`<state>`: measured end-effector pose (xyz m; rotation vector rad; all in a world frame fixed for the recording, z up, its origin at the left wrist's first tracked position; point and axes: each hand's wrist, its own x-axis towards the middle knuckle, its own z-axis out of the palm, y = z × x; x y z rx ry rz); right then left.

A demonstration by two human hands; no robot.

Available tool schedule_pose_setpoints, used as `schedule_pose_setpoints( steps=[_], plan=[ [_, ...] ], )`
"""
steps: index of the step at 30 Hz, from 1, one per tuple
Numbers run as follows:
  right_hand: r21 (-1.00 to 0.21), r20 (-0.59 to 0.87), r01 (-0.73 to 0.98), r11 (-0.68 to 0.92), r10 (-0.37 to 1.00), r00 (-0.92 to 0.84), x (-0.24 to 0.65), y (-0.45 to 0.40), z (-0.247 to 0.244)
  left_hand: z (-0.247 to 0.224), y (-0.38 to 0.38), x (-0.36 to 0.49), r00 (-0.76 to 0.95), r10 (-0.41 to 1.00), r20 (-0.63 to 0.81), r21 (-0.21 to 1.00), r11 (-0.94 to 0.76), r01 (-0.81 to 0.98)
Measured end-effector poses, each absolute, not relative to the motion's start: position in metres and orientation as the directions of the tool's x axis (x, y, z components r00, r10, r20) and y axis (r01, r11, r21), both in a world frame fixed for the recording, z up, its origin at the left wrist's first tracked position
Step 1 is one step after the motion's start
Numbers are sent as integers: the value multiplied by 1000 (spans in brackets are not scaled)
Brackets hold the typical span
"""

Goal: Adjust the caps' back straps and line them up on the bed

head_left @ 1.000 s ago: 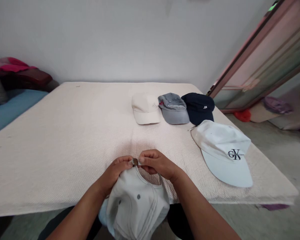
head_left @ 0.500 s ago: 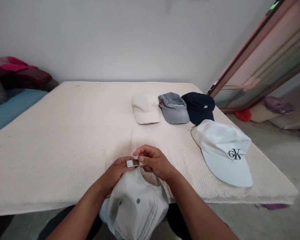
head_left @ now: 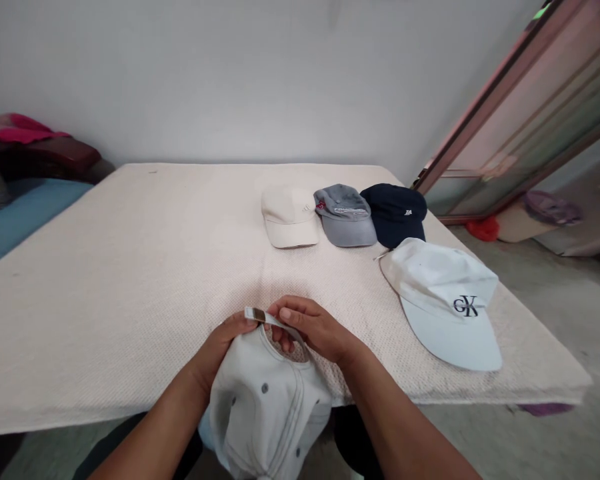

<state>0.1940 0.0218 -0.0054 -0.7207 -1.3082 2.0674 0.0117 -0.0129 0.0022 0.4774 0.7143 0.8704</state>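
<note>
A pale grey baseball cap (head_left: 267,407) is tilted at the table's front edge, its back opening towards the table. My left hand (head_left: 224,341) grips the cap's back edge beside the strap's brass-coloured buckle (head_left: 259,315). My right hand (head_left: 316,328) is closed around the adjustable strap (head_left: 291,331), thumb above and fingers curled beneath, some showing through the opening. The strap's short end pokes out left of the buckle. Light blue shows along the cap's lower left side, though most of its brim is hidden.
A white cap with dark letters (head_left: 447,300) lies at the right of the cloth-covered table (head_left: 130,287). Farther back sit a cream cap (head_left: 290,217), a grey cap (head_left: 347,217) and a navy cap (head_left: 397,217). Behind the table is a wall (head_left: 220,80).
The strap now arches over the back opening, with its buckle shifted left and up. My right hand's fingers have moved from pinching near the buckle to lying farther along the strap.
</note>
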Motion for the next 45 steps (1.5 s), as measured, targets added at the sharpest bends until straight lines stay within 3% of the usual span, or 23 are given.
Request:
schedule_pose_setpoints(
  steps=[4, 8, 18, 28, 34, 37, 40, 45],
  plan=[
    [-900, -220, -126, -418, 683, -697, 199, 22, -7, 7, -12, 10, 368, 828, -424, 642, 561, -523],
    [-856, -234, -195, -478, 696, -679, 197, 23, -9, 4, -12, 9, 329, 830, -450, 673, 557, -486],
    [-835, -191, -273, -478, 717, -671, 187, 18, -8, -3, -14, 8, 307, 857, -413, 853, 482, -198],
    [-948, -280, 78, -310, 688, -669, 193, 27, -4, -1, -18, -1, 445, 816, -368, 892, 445, -78],
    [-964, -264, 194, -183, 762, -591, 188, 28, -12, -3, -15, 4, 381, 787, -486, 861, 507, 50],
    [-959, -282, 157, -235, 748, -601, 192, 28, -15, -5, -12, 7, 387, 772, -504, 828, 560, -38],
    [-955, -268, 70, -289, 736, -622, 202, 27, -11, -1, -11, 8, 313, 797, -517, 766, 594, -247],
    [-904, -261, -56, -423, 652, -712, 225, 20, -2, 9, -1, 0, 125, 845, -520, 617, 473, -629]
  ],
)
